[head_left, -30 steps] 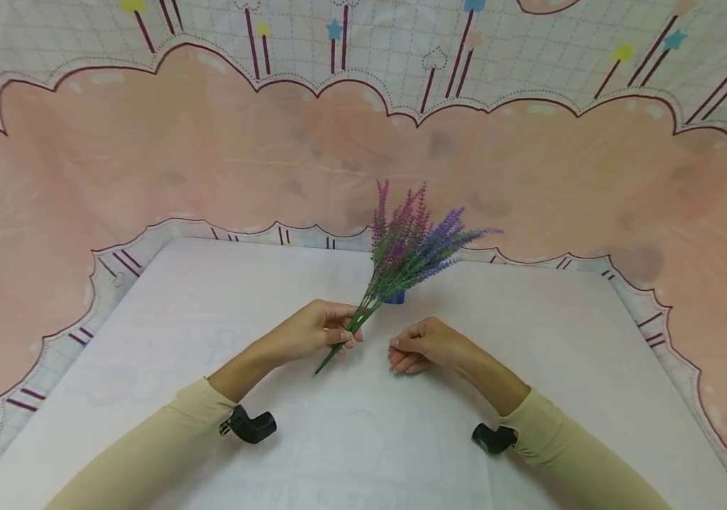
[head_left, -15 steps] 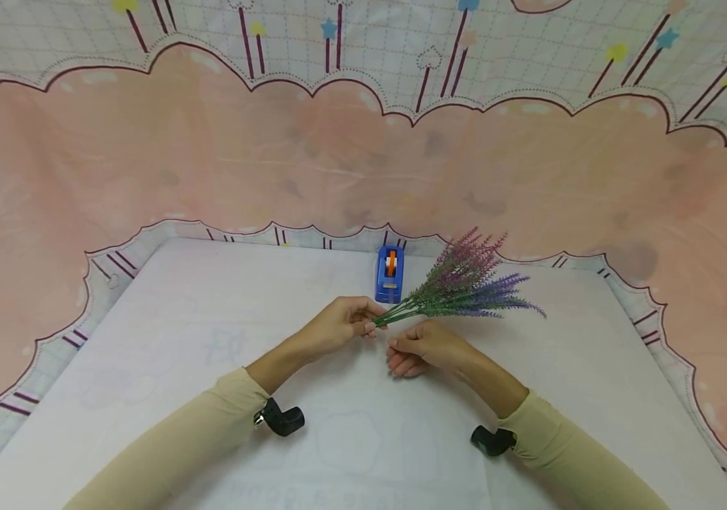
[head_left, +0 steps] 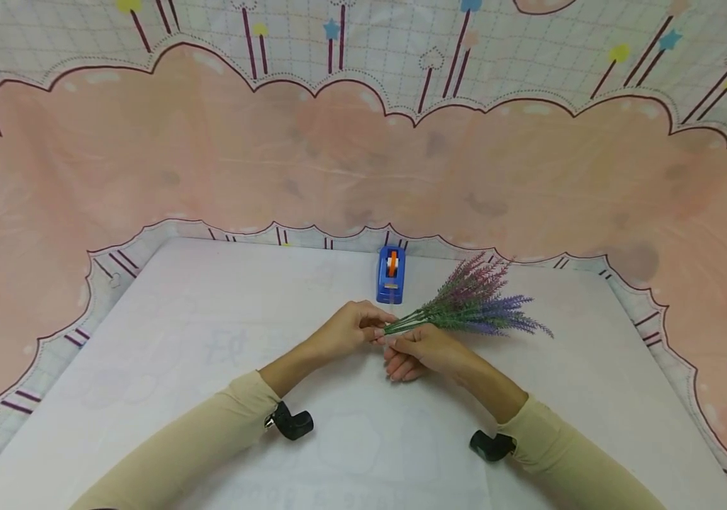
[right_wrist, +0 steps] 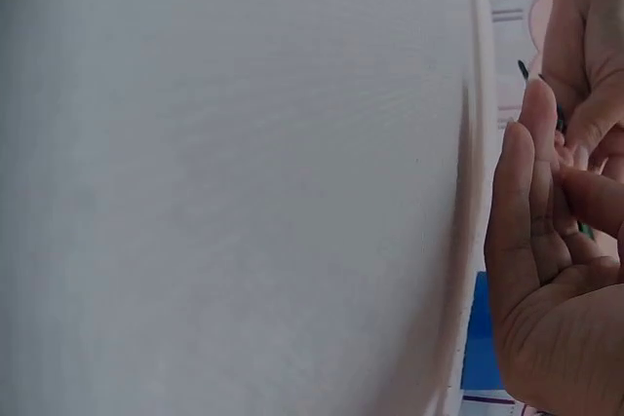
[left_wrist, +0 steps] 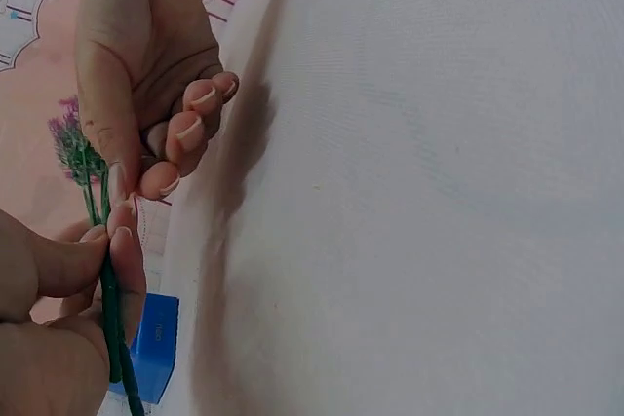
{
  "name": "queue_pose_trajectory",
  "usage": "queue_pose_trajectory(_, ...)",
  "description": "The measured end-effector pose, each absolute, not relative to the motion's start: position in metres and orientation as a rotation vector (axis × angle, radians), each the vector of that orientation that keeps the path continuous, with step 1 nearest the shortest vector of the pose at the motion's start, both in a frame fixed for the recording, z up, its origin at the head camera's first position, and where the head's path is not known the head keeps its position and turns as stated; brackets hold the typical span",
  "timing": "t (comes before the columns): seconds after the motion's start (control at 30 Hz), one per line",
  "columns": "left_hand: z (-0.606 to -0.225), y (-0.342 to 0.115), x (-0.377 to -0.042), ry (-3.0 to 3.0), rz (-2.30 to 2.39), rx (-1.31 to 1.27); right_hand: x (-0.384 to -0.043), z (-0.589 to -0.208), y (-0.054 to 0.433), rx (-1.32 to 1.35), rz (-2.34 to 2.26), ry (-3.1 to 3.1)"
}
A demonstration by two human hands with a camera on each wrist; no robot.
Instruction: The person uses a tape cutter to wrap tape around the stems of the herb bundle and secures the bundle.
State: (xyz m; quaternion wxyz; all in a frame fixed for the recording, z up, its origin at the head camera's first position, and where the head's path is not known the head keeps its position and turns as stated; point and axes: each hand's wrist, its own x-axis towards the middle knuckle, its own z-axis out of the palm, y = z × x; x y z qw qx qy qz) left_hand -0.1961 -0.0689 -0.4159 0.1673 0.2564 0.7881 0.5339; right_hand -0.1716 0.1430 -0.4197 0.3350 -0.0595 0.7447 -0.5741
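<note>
Head view: my left hand [head_left: 360, 326] pinches the green stems [head_left: 407, 322] of the flower bunch [head_left: 481, 297] near their ends. Bunch lies slanted to my right, pink-purple heads on the far side, blue-violet nearer. My right hand [head_left: 424, 350] is just in front of the stems, thumb and index tips together, other fingers loosely bent; can't tell if it touches the stems or has anything between the tips. Blue tape dispenser [head_left: 390, 275], orange reel, sits beyond my hands by the far edge of the white table [head_left: 223, 439]. Peach patterned cloth [head_left: 210, 156] behind. Black wrist camera on each sleeve.

Left wrist view: left thumb and fingers clamp the stems, lower ends running past my grip. Right hand above, thumb against index. Dispenser partly hidden behind the left hand.

Right wrist view: right hand side-on, two fingers fairly straight; left hand behind it, stems mostly hidden. Dispenser's blue body peeks out beside my palm.
</note>
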Motion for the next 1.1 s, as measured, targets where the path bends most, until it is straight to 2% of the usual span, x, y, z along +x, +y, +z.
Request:
queue_pose_trajectory(0.47, -0.422, -0.063, -0.200, 2.184, 1.603, 0.496, -0.172, -0.410, 0.134, -0.233, -1.464, 2.191)
queue_pose_trajectory(0.7, -0.419, -0.062, -0.202, 2.112, 1.654, 0.473, -0.173, -0.401, 0.125, -0.596, -0.808, 2.892)
queue_pose_trajectory(0.93, -0.419, -0.064, -0.204, 2.080, 1.683, 0.463, -0.175, -0.405, 0.118, -0.805, -0.015, 3.388)
queue_pose_trajectory(1.1, -0.418, -0.064, -0.206, 2.055, 1.668, 0.435, -0.181, -0.400, 0.127, -1.016, -0.032, 3.510)
